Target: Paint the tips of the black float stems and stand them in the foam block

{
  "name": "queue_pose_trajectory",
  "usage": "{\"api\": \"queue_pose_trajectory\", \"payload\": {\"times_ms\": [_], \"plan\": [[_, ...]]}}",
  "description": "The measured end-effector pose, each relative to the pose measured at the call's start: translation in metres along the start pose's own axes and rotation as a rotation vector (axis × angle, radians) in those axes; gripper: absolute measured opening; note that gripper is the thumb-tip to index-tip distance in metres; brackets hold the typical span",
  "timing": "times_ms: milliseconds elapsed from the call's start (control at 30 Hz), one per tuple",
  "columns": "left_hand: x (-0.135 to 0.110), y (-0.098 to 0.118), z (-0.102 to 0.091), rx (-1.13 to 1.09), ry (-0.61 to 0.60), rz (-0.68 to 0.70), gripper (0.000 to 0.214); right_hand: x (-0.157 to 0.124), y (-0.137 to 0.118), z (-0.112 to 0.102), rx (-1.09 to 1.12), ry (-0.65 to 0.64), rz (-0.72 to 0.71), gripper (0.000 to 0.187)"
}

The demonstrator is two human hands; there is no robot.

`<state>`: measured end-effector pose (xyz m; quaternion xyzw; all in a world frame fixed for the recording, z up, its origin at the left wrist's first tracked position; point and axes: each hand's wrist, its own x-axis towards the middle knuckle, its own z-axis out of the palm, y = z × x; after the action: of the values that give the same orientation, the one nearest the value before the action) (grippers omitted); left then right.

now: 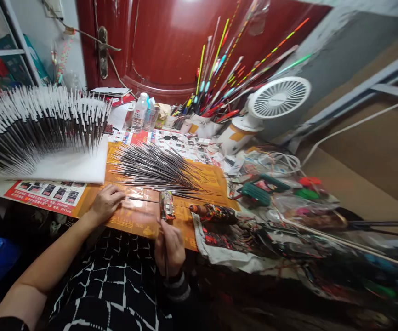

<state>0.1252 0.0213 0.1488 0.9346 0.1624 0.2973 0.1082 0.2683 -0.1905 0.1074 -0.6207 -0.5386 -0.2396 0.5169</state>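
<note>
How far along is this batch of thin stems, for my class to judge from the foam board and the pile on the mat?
Done, it seems: many white-tipped stems stand in the white foam board. In hand: the left hand holds a thin dark stem across the orange mat, and the right hand holds a thin stick beside a small patterned block. Left, it seems: a loose pile of dark stems, no white tips showing.

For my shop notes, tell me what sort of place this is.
Probably a small home workshop for making fishing floats by hand. Painted floats stand bunched in a cup, rows of slim stems stick up from a white foam slab, and more dark stems lie piled on the orange mat.
</note>
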Motion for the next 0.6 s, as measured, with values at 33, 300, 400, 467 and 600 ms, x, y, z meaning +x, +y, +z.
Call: {"api": "queue_pose_trajectory", "payload": {"times_ms": [33, 300, 400, 467, 600], "plan": [[0.0, 0.0, 0.0, -0.001, -0.004, -0.003, 0.019, -0.003, -0.006, 0.006, 0.047, -0.04, -0.046, 0.06], [-0.002, 0.002, 0.002, -0.027, -0.023, -0.018, 0.024, -0.019, -0.03, 0.043, 0.14, -0.168, -0.144, 0.063], [-0.003, 0.002, 0.002, -0.023, -0.016, -0.011, 0.024, -0.02, -0.03, 0.045, 0.106, -0.185, -0.139, 0.062], [-0.003, 0.002, 0.002, -0.022, -0.008, -0.006, 0.024, -0.02, -0.03, 0.045, 0.079, -0.19, -0.143, 0.062], [-0.004, 0.003, 0.001, -0.025, 0.017, 0.014, 0.025, -0.019, -0.031, 0.045, 0.046, -0.196, -0.143, 0.064]]}}
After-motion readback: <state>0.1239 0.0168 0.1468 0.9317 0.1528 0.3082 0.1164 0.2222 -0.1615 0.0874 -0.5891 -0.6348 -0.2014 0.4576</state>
